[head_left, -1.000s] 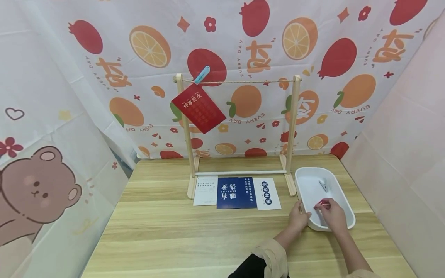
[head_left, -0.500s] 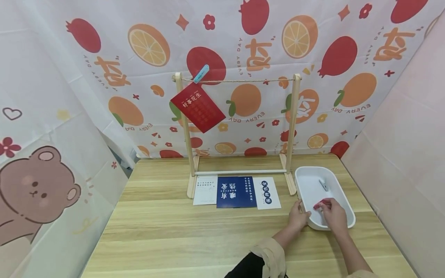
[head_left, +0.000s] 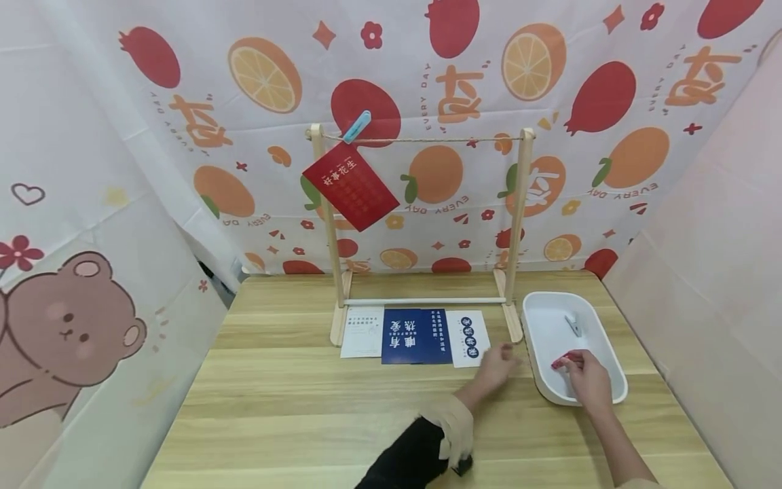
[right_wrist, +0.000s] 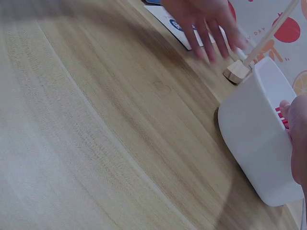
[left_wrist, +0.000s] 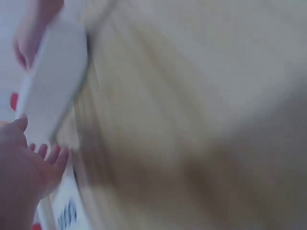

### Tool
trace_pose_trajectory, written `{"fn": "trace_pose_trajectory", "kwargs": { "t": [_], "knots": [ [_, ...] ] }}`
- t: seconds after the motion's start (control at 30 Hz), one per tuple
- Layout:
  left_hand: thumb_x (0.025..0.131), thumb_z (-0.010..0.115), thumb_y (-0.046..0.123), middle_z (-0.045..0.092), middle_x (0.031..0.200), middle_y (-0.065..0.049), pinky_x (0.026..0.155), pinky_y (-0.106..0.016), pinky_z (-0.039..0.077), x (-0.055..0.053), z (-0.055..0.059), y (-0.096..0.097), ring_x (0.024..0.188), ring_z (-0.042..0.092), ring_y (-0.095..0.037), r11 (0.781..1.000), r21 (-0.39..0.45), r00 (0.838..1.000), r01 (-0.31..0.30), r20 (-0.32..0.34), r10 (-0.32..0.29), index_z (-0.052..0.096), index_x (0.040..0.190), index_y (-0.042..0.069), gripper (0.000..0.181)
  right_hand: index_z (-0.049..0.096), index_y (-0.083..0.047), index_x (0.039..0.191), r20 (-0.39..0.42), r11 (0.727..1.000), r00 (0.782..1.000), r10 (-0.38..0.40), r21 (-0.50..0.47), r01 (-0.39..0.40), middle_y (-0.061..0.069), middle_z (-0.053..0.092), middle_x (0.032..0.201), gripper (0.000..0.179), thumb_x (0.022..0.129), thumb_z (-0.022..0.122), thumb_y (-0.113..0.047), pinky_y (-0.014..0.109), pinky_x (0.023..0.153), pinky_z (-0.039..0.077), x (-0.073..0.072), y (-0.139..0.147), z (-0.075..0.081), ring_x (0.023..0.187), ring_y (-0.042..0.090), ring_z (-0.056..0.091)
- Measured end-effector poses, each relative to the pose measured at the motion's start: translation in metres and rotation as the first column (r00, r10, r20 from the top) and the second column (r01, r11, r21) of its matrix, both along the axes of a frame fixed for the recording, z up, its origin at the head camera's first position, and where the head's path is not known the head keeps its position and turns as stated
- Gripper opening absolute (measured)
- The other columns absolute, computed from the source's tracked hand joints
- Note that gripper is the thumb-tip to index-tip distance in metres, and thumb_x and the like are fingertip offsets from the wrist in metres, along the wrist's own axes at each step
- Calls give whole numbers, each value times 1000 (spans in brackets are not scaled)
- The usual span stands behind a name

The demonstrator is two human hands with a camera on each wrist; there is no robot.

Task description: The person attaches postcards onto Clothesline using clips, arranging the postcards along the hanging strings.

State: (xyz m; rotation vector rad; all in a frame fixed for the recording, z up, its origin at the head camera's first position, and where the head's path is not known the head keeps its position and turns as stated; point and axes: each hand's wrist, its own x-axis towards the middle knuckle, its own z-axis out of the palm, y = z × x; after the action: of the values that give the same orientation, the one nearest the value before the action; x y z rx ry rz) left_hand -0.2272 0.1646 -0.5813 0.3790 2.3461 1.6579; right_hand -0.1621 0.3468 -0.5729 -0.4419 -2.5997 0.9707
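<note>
My right hand (head_left: pixel 590 380) is over the white plastic basin (head_left: pixel 617 370) and pinches a small red clothespin (head_left: pixel 561 360), partly hidden by the fingers. A grey clothespin (head_left: pixel 573 325) lies on the basin floor. My left hand (head_left: pixel 496 365) is off the basin, fingers loosely extended and holding nothing, beside the white card with dark round characters (head_left: pixel 467 339). That hand is blurred in the left wrist view. A blue folded card (head_left: pixel 415 337) and another white card (head_left: pixel 362 333) lie next to it. On the rope (head_left: pixel 440 140), a light blue clothespin (head_left: pixel 357 127) holds a red card (head_left: pixel 351 187), hanging tilted.
A wooden rack (head_left: pixel 518 224) with two posts and a white lower bar (head_left: pixel 424 300) stands at the back of the wooden table (head_left: pixel 293 421). The basin sits right of its foot. A fruit-print cloth (head_left: pixel 391 61) hangs behind the rack.
My left hand has let go of the basin's left side and moved left towards the cards. The right hand stays over the basin with the red clothespin.
</note>
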Motion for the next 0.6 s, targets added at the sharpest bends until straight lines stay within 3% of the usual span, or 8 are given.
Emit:
{"fn": "trace_pose_trajectory", "kwargs": {
  "t": [0.07, 0.13, 0.17, 0.23, 0.33, 0.4, 0.47, 0.6],
  "knots": [
    [82, 68, 16, 60, 104, -10, 82, -28, 48, -20, 2, -16, 95, 57, -21, 982, -187, 985, 20, -167, -52, 57, 115, 0, 38, 56, 6, 100, -2, 1000, 1000, 2, 1, -2, 20, 63, 89, 19, 90, 58, -9, 40, 70, 47, 0, 0, -1, 82, 33, 60],
    [83, 68, 22, 58, 109, -9, 87, -28, 45, -41, 4, -31, 102, 54, -22, 909, -417, 938, -14, -321, -133, 56, 117, 2, 42, 57, 5, 100, -10, 1000, 1000, 3, 3, -3, 19, 63, 88, 19, 89, 59, -10, 38, 69, 47, 0, 1, -1, 82, 33, 60],
    [83, 68, 27, 57, 115, -10, 92, -29, 42, -50, 6, -38, 108, 51, -22, 852, -523, 916, -40, -360, -178, 54, 120, 3, 47, 57, 5, 99, -16, 1000, 1000, 3, 1, -3, 19, 63, 88, 18, 89, 59, -9, 37, 68, 46, 0, 1, -2, 81, 33, 60],
    [83, 65, 41, 51, 126, -10, 99, -32, 35, -65, 10, -51, 119, 43, -24, 699, -710, 884, -85, -378, -277, 49, 128, 5, 60, 57, 5, 99, -22, 1000, 1000, 7, -1, -7, 18, 64, 87, 17, 89, 59, -9, 37, 68, 46, 0, 2, -3, 82, 32, 60],
    [81, 55, 62, 33, 143, -10, 107, -37, 22, -80, 13, -67, 133, 23, -25, 466, -884, 899, -48, -241, -365, 34, 141, 8, 83, 58, 3, 99, -22, 1000, 1000, 12, -5, -13, 17, 65, 87, 16, 88, 60, -9, 38, 70, 45, 1, 2, -4, 82, 32, 61],
    [78, 50, 69, 23, 148, -12, 109, -38, 15, -85, 14, -73, 136, 13, -26, 372, -928, 912, 1, -152, -381, 26, 144, 9, 93, 58, 4, 99, -24, 1000, 999, 22, -4, -22, 17, 65, 87, 17, 88, 61, -9, 40, 71, 45, 2, 1, -3, 82, 32, 61],
    [76, 49, 72, 19, 149, -12, 110, -39, 11, -89, 13, -76, 137, 8, -27, 316, -948, 914, 33, -100, -394, 21, 146, 9, 98, 58, 5, 99, -27, 1000, 999, 30, -7, -30, 17, 65, 86, 17, 88, 61, -8, 41, 72, 46, 3, 0, -2, 82, 33, 61],
    [74, 50, 73, 21, 148, -13, 110, -42, 8, -92, 14, -75, 136, 8, -29, 261, -965, 898, 32, -87, -432, 21, 146, 9, 100, 58, 6, 99, -38, 1000, 999, 30, -5, -30, 19, 64, 88, 18, 87, 62, -6, 44, 72, 46, 4, 0, -1, 82, 34, 61]
  ]
}}
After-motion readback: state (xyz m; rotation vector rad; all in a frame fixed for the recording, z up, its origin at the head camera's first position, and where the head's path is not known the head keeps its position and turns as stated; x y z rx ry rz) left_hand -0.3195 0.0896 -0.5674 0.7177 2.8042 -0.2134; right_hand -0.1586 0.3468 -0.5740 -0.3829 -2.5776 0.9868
